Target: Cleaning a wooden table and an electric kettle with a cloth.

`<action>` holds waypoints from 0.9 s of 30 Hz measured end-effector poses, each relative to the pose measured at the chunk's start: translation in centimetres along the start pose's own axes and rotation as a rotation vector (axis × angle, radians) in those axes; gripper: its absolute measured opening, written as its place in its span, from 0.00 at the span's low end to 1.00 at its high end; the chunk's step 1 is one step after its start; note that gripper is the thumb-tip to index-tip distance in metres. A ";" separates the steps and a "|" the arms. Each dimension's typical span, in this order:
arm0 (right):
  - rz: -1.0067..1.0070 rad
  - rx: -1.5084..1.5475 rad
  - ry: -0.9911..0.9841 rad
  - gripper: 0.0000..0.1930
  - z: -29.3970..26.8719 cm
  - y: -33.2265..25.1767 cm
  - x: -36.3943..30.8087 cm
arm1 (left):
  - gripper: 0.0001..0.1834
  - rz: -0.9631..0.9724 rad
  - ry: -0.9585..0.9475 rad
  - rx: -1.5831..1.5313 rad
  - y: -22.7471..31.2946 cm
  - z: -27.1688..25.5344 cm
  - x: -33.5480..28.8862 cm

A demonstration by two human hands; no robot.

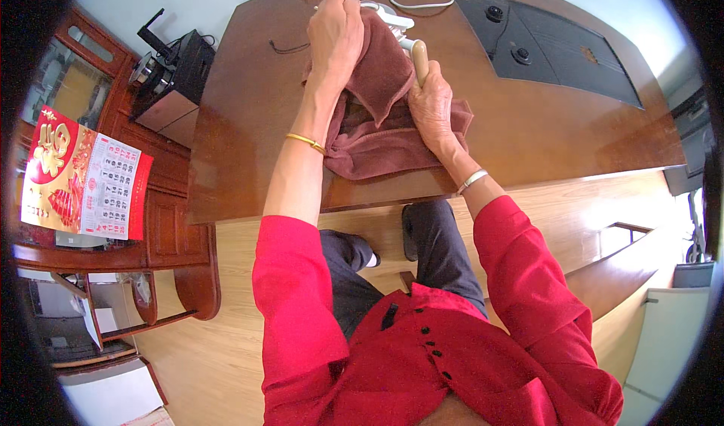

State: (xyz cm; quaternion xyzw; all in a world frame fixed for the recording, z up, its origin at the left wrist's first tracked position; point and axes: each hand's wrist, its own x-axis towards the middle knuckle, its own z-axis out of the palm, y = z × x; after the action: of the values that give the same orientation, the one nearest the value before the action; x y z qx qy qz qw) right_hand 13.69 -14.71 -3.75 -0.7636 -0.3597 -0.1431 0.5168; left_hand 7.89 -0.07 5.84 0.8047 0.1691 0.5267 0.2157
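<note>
A glossy red, gold and white paper calendar (87,173) at the left bears a large gold character (54,151) on a red round patch and, on its white page, a sideways grid of red and dark printed numerals (115,188).

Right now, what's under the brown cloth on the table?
The brown cloth lies on the wooden table; a white, tan-handled device shows past its upper edge. Whatever its folds cover can't be seen.

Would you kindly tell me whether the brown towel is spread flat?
Not flat: the towel is bunched in overlapping layers on the table.
</note>
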 end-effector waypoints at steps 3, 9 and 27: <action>0.040 0.009 -0.013 0.10 -0.2 -0.1 0.2 | 0.19 -0.086 0.013 -0.031 0.2 0.1 -1.4; 0.138 0.057 -0.033 0.10 0.3 0.9 0.1 | 0.21 0.040 0.125 -0.003 0.4 0.2 -4.5; 0.098 0.114 -0.003 0.13 0.7 1.1 0.2 | 0.43 -0.111 -0.117 0.034 -0.7 -2.9 -7.3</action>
State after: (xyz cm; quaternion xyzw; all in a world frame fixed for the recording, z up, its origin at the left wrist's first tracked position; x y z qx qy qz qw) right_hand 14.49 -14.25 -4.71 -0.7498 -0.3304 -0.0957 0.5652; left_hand 2.37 -2.66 0.85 0.8271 0.2093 0.4630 0.2405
